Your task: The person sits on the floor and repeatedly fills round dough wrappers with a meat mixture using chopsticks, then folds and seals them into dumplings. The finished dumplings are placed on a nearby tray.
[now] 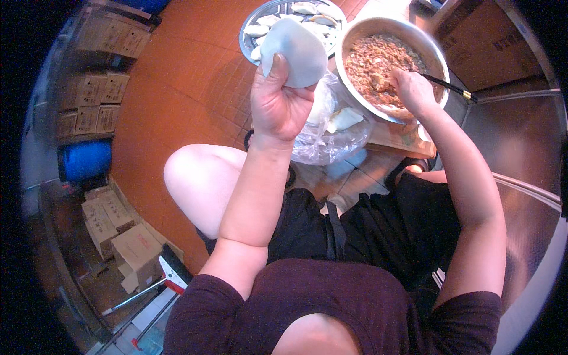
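Note:
My left hand point(282, 100) holds up a thin, pale dough wrapper point(299, 53), pinched under the thumb. It hides part of a round metal tray point(244, 35), where several folded dumplings point(324, 20) lie. Over a deep stainless-steel bowl point(344, 93), my right hand point(412, 91) grips black chopsticks point(446, 83) with a gold band near the end. Their working ends are hard to make out near a clump of minced filling point(366, 66). Below my left hand, a clear plastic bag point(328, 148) contains more pale wrappers point(345, 120).
Under the bowl's near side is a cardboard box point(401, 144). A large carton point(492, 49) and a metallic panel point(514, 133) stand to the right. Stacked cartons point(95, 93), a blue container point(86, 159) and a broom-like tool point(175, 270) are on the left.

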The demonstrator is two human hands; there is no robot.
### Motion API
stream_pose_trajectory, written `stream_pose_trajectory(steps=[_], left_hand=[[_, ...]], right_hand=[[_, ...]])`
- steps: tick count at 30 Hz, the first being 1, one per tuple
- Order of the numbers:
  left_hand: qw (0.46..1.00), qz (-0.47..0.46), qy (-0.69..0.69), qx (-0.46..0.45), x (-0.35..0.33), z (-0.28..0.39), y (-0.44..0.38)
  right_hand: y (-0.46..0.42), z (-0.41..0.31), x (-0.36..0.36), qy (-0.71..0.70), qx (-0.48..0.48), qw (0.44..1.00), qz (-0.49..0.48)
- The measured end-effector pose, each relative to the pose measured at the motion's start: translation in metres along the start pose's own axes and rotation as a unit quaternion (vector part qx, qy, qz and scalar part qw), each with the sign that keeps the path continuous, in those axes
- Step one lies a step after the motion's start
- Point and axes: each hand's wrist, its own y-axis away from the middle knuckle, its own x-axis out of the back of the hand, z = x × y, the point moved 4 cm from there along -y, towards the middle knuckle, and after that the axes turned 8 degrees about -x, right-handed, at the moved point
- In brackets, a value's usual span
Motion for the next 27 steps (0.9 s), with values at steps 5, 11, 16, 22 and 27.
stream_pose_trajectory(steps=[5, 11, 16, 22, 27], left_hand=[[0.997, 0.025, 0.069, 0.022, 0.0, -0.005, -0.008], [0.992, 0.098, 0.075, 0.023, 0.019, -0.013, -0.012], [0.987, 0.158, 0.014, 0.017, 0.036, -0.024, -0.015], [0.978, 0.206, -0.031, 0.013, 0.054, -0.042, -0.018], [0.972, 0.217, -0.016, 0.085, 0.053, -0.092, -0.018]], right_hand=[[-0.012, -0.011, -0.029, -0.193, -0.043, 0.979, -0.055], [-0.02, -0.003, -0.04, -0.341, -0.191, 0.902, -0.186], [-0.017, 0.012, -0.046, -0.504, -0.214, 0.807, -0.222], [-0.006, 0.022, 0.002, -0.587, -0.21, 0.749, -0.225], [0.013, 0.025, 0.057, -0.616, -0.167, 0.757, -0.137]])
